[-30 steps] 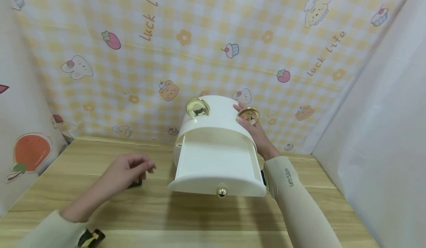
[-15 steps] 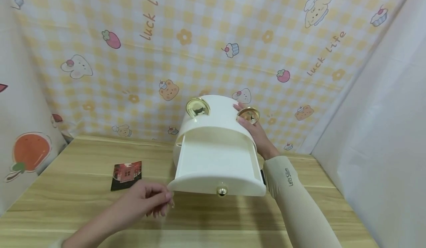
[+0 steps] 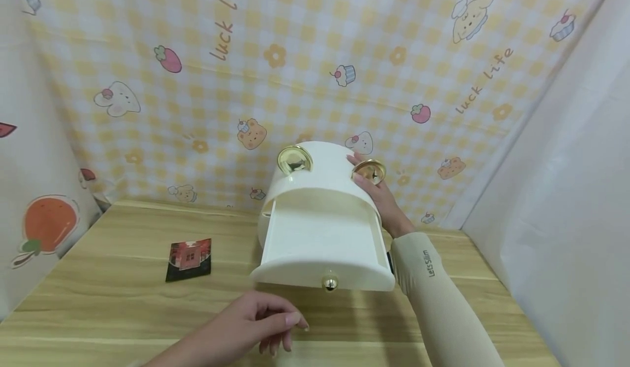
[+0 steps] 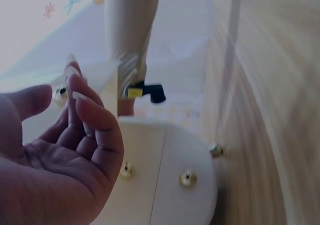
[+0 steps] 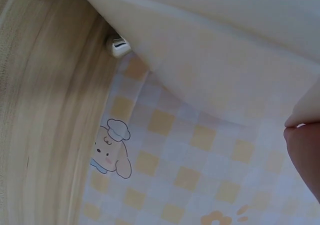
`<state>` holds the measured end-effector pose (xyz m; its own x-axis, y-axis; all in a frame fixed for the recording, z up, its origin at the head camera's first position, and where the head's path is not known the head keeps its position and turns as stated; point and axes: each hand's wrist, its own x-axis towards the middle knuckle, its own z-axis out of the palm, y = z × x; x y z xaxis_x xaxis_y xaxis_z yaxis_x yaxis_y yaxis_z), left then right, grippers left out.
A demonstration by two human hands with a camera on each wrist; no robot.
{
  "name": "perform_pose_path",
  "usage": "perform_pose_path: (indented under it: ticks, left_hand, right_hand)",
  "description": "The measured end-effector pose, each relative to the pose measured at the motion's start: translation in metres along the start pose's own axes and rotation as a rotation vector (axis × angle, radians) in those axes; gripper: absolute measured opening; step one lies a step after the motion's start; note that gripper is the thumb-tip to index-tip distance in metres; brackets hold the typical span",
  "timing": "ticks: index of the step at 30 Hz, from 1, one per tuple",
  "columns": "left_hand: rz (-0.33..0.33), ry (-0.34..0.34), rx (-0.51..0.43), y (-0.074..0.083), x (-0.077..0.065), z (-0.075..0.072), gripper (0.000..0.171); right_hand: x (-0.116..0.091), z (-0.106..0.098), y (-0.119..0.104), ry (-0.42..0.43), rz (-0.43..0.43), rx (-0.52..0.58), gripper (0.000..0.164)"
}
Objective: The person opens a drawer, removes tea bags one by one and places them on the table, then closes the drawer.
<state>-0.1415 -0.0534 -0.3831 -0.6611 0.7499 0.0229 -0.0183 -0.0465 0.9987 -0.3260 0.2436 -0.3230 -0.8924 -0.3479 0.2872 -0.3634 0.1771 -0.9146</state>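
At far left, flat on the wooden table [image 3: 123,296] and well apart from the white case [image 3: 327,164]: a small dark-and-red packet [image 3: 189,260], printing too small to read, out of contact with either hand. Next, just in front of the top drawer [image 3: 322,236] and apparently clear of it, the left hand [image 3: 261,320] — fingers loosely bent, thumb apart from them, nothing in the grasp. In the middle, near the patterned cloth [image 3: 211,99], the white case, with the top drawer drawn well out, front knob [image 3: 330,283] facing forward, bare floor in plain sight. Beneath, in the left wrist view, two lower drawers [image 4: 182,155], seemingly closed. Farther right, the right hand [image 3: 381,194] on the upper side of the white case, thumb and fingertips to either side of a gold disc [image 3: 371,169]; a pinch on the disc or only a steadying press on the shell — impossible to tell. As for progress, by judgement: opening of the top drawer done, or nearly so; nothing visible inside; packet outside, top drawer not yet pushed back in.
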Motion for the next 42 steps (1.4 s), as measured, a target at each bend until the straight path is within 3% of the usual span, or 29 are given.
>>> perform_pose_path:
  ticks: [3,10,13,21,33,42]
  left_hand:
    - [0.012,-0.014,-0.070,-0.002,0.003,0.005,0.037]
    - [-0.040,-0.032,-0.212,-0.003,0.007,0.014,0.046]
    - [-0.022,-0.044,-0.270,-0.004,0.010,0.016,0.047]
    - [0.008,-0.070,-0.325,-0.002,0.018,0.027,0.052]
    - [-0.025,-0.070,-0.461,0.010,0.033,0.036,0.057]
    - [0.006,-0.089,-0.548,0.016,0.039,0.037,0.050]
  right_hand:
    - [-0.001,0.001,0.001,-0.003,0.004,0.005,0.050]
    - [-0.002,0.001,0.000,-0.008,-0.015,0.021,0.051]
    - [-0.003,0.001,0.000,-0.006,-0.014,0.011,0.051]
    - [-0.002,0.002,0.002,0.002,-0.018,0.021,0.051]
    - [-0.005,0.003,-0.001,0.007,-0.010,0.000,0.050]
    - [-0.002,0.003,-0.001,0.007,-0.015,0.030,0.050]
